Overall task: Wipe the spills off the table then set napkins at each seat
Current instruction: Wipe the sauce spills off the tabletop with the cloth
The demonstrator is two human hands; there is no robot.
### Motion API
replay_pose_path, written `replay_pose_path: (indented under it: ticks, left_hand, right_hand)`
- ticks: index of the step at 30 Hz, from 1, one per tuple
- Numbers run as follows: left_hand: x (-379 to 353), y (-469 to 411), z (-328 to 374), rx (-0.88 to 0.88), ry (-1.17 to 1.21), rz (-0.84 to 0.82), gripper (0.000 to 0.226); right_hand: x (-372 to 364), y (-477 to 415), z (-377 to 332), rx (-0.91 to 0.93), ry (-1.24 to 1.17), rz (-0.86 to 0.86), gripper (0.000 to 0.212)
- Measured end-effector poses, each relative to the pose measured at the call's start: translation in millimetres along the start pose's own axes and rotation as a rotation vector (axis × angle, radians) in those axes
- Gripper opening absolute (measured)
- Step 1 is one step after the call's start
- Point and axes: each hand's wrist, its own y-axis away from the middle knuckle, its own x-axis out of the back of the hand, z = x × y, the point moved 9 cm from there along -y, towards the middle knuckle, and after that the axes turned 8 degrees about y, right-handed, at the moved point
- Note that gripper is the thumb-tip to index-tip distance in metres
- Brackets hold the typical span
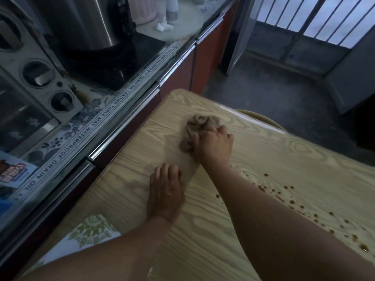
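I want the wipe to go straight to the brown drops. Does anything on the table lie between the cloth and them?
Nothing on the table does. The right hand holds the cloth on the table; only its own forearm crosses toward the drops.

Bunched tan rag (pixel 199 128) on table (pixel 284 159); brown drips (pixel 304 207) rt.

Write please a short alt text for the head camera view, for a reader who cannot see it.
A person's right hand presses a crumpled brown cloth on a light wood-grain table, while the left hand rests flat nearby. Brown spill drops remain on the table's right side.
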Motion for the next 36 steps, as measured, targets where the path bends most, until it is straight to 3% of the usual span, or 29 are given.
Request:
replay_pose_path:
  ticks: [3, 6, 12, 19, 24, 28, 36]
  left_hand:
    - [-0.5, -2.3, 1.3, 0.011, 0.013, -0.042, 0.004]
    - [1.2, -2.4, 1.7, 0.005, 0.026, -0.048, 0.008]
    - [0.0, -1.6, 1.2, 0.018, 0.021, -0.062, 0.007]
    - [-1.3, -2.9, 0.3, 0.002, 0.007, -0.054, 0.006]
    - [1.0, -1.6, 1.5, 0.003, -0.012, -0.033, 0.007]
    - [0.7, -0.6, 1.5, 0.008, -0.019, -0.034, 0.006]
    - [1.5, 0.7, 2.2, -0.013, 0.039, -0.074, 0.01]
  right_hand:
    - [2.7, 18.5, 10.2, -0.013, 0.11, 0.03, 0.039]
    - [0.5, 31.8, 5.8, 0.034, 0.038, 0.132, 0.029]
    - [-30.0, 33.0, -19.3, 0.133, -0.124, -0.141, 0.053]
    - [-42.4, 16.9, -21.5, 0.105, -0.024, -0.207, 0.054]
    - [-49.2, 11.0, 20.1, -0.026, 0.005, -0.259, 0.058]
    - [-52.2, 28.2, 44.8, -0.095, 0.015, -0.269, 0.06]
    - [-48.5, 105.7, 26.6, -0.11, -0.052, -0.214, 0.06]
